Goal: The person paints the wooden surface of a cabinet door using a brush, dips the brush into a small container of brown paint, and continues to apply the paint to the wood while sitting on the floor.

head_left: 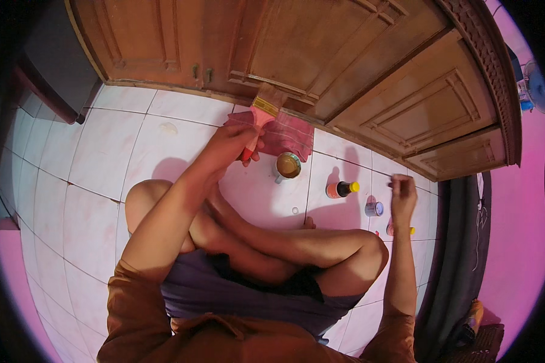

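Brown shirt [206, 339] filled the lower edge of the head view, where a person sat with crossed legs [266, 239] on a white tiled floor [109, 139]. The left hand [235, 144] gripped a paintbrush [263, 116] by its pink and red handle, fingers wrapped closely around it. The brush angled up and to the right, above a reddish cloth [293, 134] spread on the tiles, its bristles toward the bottom of a carved wooden cabinet [339, 57]; whether they touched the wood could not be told. Just below the cloth stood a cup [289, 165] of brown liquid, its handle toward the person. Farther right were a dark bottle [343, 190] with a yellow cap and a small tin [374, 209]. Near the tin, the right hand [404, 190] had its fingers curled; whether they held anything could not be seen. Another yellow cap [412, 230] showed beside the right forearm.
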`<state>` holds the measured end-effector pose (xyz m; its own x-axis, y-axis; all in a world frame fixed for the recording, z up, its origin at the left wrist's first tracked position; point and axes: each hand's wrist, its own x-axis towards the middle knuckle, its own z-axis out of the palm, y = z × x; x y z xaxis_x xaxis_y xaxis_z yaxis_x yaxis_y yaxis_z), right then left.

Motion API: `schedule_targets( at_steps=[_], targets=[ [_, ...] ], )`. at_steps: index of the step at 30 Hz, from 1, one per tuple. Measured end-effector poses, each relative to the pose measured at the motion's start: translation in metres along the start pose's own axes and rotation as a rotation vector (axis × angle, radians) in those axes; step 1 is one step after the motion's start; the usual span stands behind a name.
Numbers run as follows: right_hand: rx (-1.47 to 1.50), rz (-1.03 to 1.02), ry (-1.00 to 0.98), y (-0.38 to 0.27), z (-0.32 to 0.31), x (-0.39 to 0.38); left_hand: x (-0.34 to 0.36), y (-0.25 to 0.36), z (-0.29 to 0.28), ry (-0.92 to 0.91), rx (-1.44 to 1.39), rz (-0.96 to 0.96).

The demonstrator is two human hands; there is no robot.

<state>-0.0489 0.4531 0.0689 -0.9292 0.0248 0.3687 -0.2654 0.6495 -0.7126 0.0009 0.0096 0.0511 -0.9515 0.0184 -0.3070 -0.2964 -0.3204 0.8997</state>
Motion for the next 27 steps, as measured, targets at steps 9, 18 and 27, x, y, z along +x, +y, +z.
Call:
schedule_targets(
  at_steps=[9,18,27],
  targets=[
    [-0.114,-0.115,-0.47,-0.072,0.158,-0.025,0.015,-0.018,-0.01,0.01,0.052,-0.042],
    [-0.252,-0.278,-0.362,-0.058,0.201,-0.03,0.02,-0.013,-0.006,0.005,0.012,-0.01],
    [-0.3,-0.311,-0.293,-0.049,0.199,-0.02,0.023,-0.01,-0.005,0.013,0.007,-0.03]
  ],
)
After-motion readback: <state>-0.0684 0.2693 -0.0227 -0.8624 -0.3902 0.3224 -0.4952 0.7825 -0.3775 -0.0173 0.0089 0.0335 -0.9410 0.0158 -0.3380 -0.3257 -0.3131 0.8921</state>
